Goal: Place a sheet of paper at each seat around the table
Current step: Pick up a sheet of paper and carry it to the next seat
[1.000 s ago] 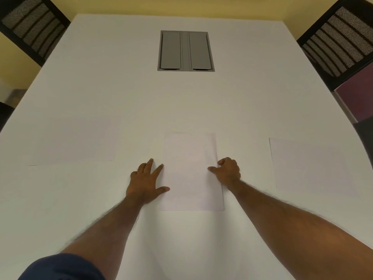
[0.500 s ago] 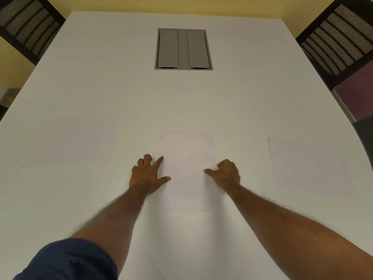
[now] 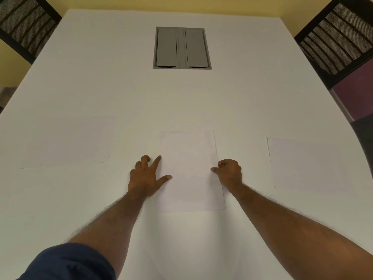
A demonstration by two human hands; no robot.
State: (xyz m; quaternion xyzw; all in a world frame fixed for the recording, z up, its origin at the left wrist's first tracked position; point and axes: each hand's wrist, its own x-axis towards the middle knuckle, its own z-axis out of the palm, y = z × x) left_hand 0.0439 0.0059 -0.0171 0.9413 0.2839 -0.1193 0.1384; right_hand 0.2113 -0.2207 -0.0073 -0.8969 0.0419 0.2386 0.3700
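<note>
Three white sheets lie flat on the white table (image 3: pixel 121 81). The middle sheet (image 3: pixel 189 170) lies lengthwise straight in front of me. My left hand (image 3: pixel 146 176) rests flat beside it with fingers spread, index finger and thumb touching its left edge. My right hand (image 3: pixel 230 172) is curled into a loose fist at the sheet's right edge, a fingertip resting on that edge. The left sheet (image 3: pixel 66 142) and the right sheet (image 3: pixel 314 164) lie crosswise near the table's sides, away from both hands.
A grey two-flap cable hatch (image 3: pixel 182 48) is set into the table's far middle. Black mesh-backed chairs stand at the far left corner (image 3: pixel 24 23) and the far right corner (image 3: pixel 339 39). A purple seat (image 3: pixel 357 93) shows past the right edge.
My right hand has slid from on top of the middle sheet to its right edge. My left hand has stayed at the left edge. The view has tilted slightly.
</note>
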